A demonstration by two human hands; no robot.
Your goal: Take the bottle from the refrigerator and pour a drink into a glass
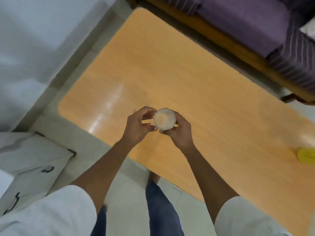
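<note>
Below us lies an orange wooden table (196,79) on a pale tiled floor. Our right hand (179,132) is wrapped around a clear glass (164,119), held upright above the table near its near edge. Our left hand (139,124) sits just beside it, fingertips (154,128) curled toward the rim, touching or nearly so. A yellow object (306,155) lies at the table's right edge; a purple sofa (255,23) stands beyond the far edge.

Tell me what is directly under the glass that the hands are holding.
The glass is held over the orange wooden table, right hand gripping it, left hand at its rim. The glass and fingers cover the tabletop directly below, so I cannot see it.
</note>
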